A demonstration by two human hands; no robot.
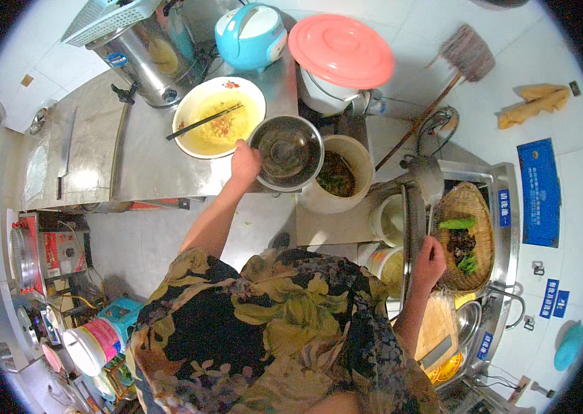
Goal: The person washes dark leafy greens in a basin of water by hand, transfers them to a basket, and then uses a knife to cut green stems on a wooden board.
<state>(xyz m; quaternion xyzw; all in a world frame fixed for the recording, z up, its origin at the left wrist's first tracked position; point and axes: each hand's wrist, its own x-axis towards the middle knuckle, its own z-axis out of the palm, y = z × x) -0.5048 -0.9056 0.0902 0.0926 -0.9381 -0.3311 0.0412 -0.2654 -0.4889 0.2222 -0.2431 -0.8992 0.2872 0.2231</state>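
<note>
My left hand grips the rim of a steel bowl, which is dark inside. Just behind it on the steel counter stands a white enamel basin of yellow liquid with bits in it, and a pair of dark chopsticks lies across. Right of the steel bowl is a pale bucket with dark and green scraps. My right hand, fingers curled, is beside a wicker basket at the sink; whether it holds something I cannot tell. Green and dark vegetables lie in the basket.
Near the wall are a blue rice cooker, a lidded bucket and a steel urn. A knife lies on a board at the left. A cleaver rests on a wooden board by the sink. A mop leans behind.
</note>
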